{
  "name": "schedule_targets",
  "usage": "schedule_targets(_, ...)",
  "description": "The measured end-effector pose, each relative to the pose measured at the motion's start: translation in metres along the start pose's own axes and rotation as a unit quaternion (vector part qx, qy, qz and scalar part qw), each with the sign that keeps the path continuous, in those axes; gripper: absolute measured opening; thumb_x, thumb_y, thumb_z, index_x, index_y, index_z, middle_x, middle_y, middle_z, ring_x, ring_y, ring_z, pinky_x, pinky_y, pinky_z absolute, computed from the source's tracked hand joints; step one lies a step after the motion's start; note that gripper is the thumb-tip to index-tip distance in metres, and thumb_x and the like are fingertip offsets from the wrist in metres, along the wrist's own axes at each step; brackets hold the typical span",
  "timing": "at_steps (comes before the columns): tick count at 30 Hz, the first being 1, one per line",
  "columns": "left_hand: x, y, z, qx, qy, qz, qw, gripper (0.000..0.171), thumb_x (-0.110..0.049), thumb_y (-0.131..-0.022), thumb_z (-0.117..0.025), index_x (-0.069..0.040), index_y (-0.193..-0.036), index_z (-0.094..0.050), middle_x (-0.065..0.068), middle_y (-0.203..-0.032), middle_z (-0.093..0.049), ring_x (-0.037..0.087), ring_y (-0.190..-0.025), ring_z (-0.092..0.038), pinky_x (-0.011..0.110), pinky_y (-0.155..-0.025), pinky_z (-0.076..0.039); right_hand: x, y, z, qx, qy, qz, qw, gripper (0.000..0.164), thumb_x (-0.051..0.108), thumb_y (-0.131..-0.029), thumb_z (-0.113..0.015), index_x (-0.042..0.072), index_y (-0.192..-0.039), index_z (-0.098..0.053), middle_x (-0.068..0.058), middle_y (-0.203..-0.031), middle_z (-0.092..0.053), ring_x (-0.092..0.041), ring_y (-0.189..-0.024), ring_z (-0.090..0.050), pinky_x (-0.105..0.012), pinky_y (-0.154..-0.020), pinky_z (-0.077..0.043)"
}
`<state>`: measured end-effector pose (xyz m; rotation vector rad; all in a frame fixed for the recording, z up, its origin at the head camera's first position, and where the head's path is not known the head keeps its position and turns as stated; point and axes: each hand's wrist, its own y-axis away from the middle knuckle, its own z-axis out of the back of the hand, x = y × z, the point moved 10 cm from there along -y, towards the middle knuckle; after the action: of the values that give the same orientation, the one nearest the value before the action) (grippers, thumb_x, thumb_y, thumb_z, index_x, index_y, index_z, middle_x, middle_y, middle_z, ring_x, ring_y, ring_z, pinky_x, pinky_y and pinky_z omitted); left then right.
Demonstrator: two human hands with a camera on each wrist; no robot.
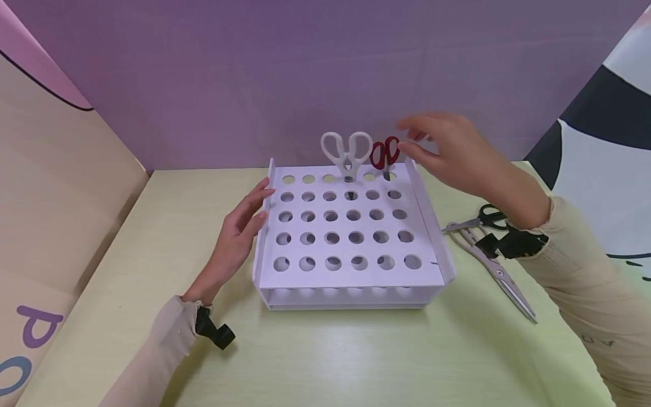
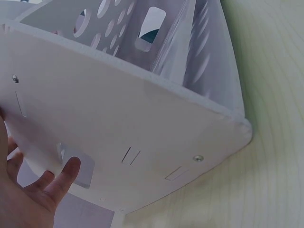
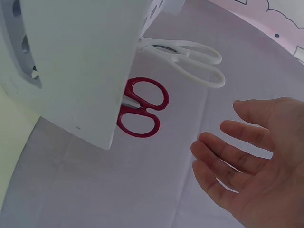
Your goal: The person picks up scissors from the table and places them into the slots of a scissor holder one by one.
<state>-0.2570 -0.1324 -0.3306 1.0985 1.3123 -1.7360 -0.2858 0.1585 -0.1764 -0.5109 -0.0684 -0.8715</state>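
Right grip hangs wide and loose beside the red scissors — upright in the back row's rightmost hole of the white rack, near the white scissors — while the left grip, loosely extended, touches that rack's left wall above the tabletop.

"Which colours do you see?"

"I see red-handled scissors, white-handled scissors, black-handled scissors and dusty-pink scissors; my rack is white all over."

"And around those?"

"The counter is pale yellow with faint wood grain, the backdrop a muted purple. My sleeves are beige, my wrist straps black."
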Motion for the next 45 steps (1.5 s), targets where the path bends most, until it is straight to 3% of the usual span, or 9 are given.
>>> schedule_targets(8,0.001,0.0,-0.001,0.001,0.003,0.003,1.0,0.04,-0.009,-0.105,-0.047,-0.004,-0.144,-0.048,-0.008,-0.161,-0.031,0.019,-0.145,-0.035,0.03,-0.099,-0.049,-0.011,0.023,-0.002,0.006,-0.023,-0.025,0.999,0.034,0.014,-0.096,-0.066,0.004,-0.128,-0.064,-0.014,-0.119,-0.067,-0.028,-0.098,-0.066,-0.047,-0.083,-0.057)
schedule_targets(14,0.001,0.001,0.0,-0.002,-0.002,0.003,1.0,0.04,-0.008,-0.105,-0.047,-0.003,-0.144,-0.048,-0.009,-0.161,-0.031,0.019,-0.145,-0.035,0.03,-0.1,-0.048,-0.02,0.045,-0.012,0.018,-0.037,-0.043,0.998,0.032,0.014,-0.094,-0.069,0.008,-0.125,-0.067,-0.009,-0.118,-0.069,-0.023,-0.096,-0.068,-0.014,-0.078,-0.05)
schedule_targets(17,0.0,0.0,0.0,-0.003,-0.002,0.001,1.0,0.04,-0.009,-0.105,-0.047,-0.004,-0.144,-0.048,-0.009,-0.16,-0.031,0.019,-0.145,-0.036,0.029,-0.1,-0.048,-0.029,0.055,-0.018,0.027,-0.047,-0.061,0.997,0.031,0.014,-0.094,-0.069,0.008,-0.124,-0.067,-0.009,-0.115,-0.07,-0.022,-0.096,-0.067,-0.008,-0.076,-0.046)
schedule_targets(31,0.001,0.001,0.0,-0.005,0.002,-0.003,1.0,0.039,-0.008,-0.105,-0.047,-0.002,-0.143,-0.048,-0.007,-0.161,-0.031,0.021,-0.145,-0.035,0.029,-0.1,-0.048,-0.091,0.102,-0.046,0.063,-0.032,-0.12,0.99,0.025,0.011,-0.094,-0.068,0.006,-0.119,-0.067,-0.005,-0.099,-0.072,-0.022,-0.09,-0.067,-0.014,-0.072,-0.052)
schedule_targets(37,0.0,0.001,0.0,-0.005,0.002,-0.005,1.0,0.039,-0.009,-0.105,-0.047,-0.002,-0.143,-0.049,-0.007,-0.161,-0.031,0.02,-0.144,-0.036,0.028,-0.1,-0.049,-0.113,0.12,-0.061,0.062,0.0,-0.089,0.994,0.019,0.005,-0.089,-0.071,0.002,-0.108,-0.069,-0.003,-0.09,-0.072,-0.021,-0.08,-0.068,-0.027,-0.065,-0.056)
schedule_targets(39,0.0,0.001,0.001,-0.007,0.003,-0.006,1.0,0.039,-0.008,-0.105,-0.047,-0.002,-0.143,-0.049,-0.007,-0.161,-0.031,0.02,-0.144,-0.036,0.028,-0.099,-0.049,-0.122,0.126,-0.068,0.074,0.007,-0.087,0.993,0.018,0.004,-0.089,-0.071,0.001,-0.106,-0.068,-0.004,-0.088,-0.072,-0.02,-0.077,-0.068,-0.031,-0.064,-0.055)
schedule_targets(45,-0.001,0.001,0.001,-0.005,0.004,-0.009,0.9999,0.038,-0.008,-0.105,-0.047,0.0,-0.142,-0.049,-0.007,-0.161,-0.031,0.02,-0.145,-0.035,0.027,-0.1,-0.049,-0.147,0.148,-0.092,0.14,0.012,-0.143,0.98,0.021,0.006,-0.089,-0.071,-0.002,-0.108,-0.068,-0.005,-0.087,-0.069,-0.018,-0.078,-0.063,-0.034,-0.064,-0.052)
